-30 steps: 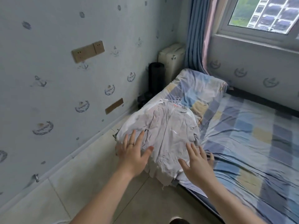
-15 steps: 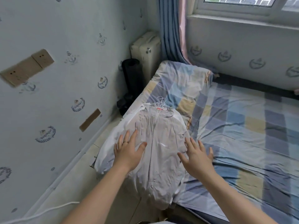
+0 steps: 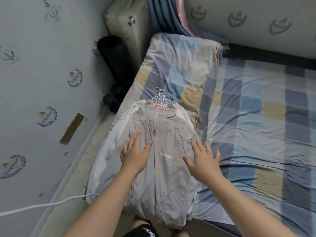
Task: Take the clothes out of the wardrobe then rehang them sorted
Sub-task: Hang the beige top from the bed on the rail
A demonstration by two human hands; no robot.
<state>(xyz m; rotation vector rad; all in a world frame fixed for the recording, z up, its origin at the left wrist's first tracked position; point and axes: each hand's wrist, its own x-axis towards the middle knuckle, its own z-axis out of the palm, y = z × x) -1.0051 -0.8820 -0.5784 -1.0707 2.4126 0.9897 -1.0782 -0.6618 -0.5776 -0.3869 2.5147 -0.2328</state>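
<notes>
I see left hand [image 3: 135, 156] flat on the jacket [image 3: 164, 132] left of its zip, fingers [image 3: 137, 139] straight, holding nothing | right hand [image 3: 203, 161] palm-down at its right edge, fingers splayed, holding nothing | jacket tops a pile [image 3: 109, 156] on hangers [image 3: 159, 95] at left edge of bed [image 3: 256, 117], hem overhanging.

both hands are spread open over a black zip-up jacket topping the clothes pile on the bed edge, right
Not black: in the head view it is a light grey zip-up jacket, with left hand and right hand spread open over it.
</notes>
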